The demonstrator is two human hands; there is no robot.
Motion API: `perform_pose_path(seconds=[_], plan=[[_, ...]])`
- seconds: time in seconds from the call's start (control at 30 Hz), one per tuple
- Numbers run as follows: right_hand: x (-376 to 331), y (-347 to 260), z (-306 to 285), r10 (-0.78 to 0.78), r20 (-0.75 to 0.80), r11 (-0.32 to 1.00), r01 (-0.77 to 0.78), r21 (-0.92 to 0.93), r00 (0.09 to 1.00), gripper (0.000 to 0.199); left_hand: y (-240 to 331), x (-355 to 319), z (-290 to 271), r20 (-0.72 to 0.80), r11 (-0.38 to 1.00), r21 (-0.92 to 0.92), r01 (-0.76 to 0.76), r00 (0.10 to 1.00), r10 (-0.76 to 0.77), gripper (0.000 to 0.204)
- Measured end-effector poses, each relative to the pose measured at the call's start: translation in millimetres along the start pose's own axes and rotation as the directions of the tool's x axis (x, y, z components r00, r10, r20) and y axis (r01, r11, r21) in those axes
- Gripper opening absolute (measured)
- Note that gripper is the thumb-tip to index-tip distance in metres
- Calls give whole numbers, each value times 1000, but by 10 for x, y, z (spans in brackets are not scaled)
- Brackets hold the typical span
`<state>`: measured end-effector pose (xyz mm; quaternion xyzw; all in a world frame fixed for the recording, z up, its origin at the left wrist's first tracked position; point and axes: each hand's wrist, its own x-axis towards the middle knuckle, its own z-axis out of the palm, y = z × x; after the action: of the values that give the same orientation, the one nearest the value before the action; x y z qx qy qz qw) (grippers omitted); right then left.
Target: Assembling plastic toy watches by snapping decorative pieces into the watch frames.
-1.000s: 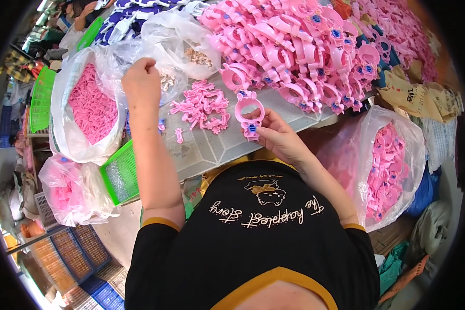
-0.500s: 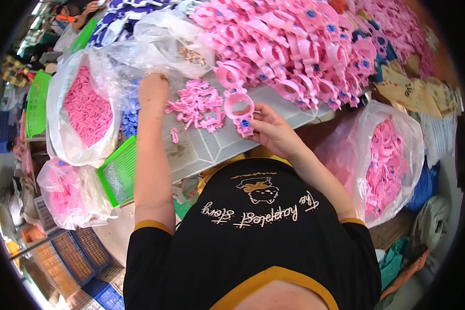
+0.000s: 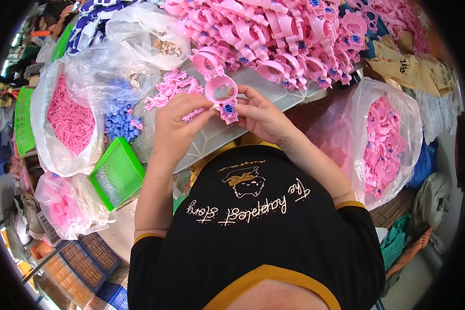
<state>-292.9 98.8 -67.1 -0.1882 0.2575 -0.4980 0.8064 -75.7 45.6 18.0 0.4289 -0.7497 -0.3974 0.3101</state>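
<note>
My right hand (image 3: 263, 118) pinches a pink plastic ring-shaped part (image 3: 210, 89) by its lower right side. The part has a large round opening, small knobs and a blue piece (image 3: 227, 109) on its lower end. My left hand (image 3: 181, 121) is closed, fingertips pressed together against the left of the blue piece. Whatever they hold is too small to make out. Beyond the left hand is a loose heap of small pink plastic pieces (image 3: 173, 85). Another pink ring part (image 3: 195, 58) lies just above the held one.
A big pile of pink ring parts (image 3: 279, 39) covers the far table. On the left are a bag of small pink pieces (image 3: 70, 121), blue pieces (image 3: 120, 116) and a green basket (image 3: 132, 163). At right hangs a clear bag of pink parts (image 3: 385, 142).
My left hand has come back from the far bag and blue pieces to the pink part in my right hand. The right hand keeps its hold. The view has shifted slightly.
</note>
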Motion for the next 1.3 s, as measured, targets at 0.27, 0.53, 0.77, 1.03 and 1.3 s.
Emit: perform_pose_path(seconds=[0.27,0.53,0.77,1.03,1.3], plan=[[-22,13,18,-38,29,999,38,2,999,41,-41,37,166,34,949,239,-207,978,205,13],[-19,53,17,-105,5,994,105,17,994,39,21,27,160,50,950,267,-163,987,156,12],[-29,34,13,-87,13,996,87,10,996,38,44,31,169,65,931,300,-206,979,195,13],[-36,26,-13,-64,31,998,63,11,997,38,22,25,198,87,929,305,-208,978,190,15],[-33,11,25,-75,0,997,75,7,997,35,77,-2,220,23,993,122,7,1000,-10,16]])
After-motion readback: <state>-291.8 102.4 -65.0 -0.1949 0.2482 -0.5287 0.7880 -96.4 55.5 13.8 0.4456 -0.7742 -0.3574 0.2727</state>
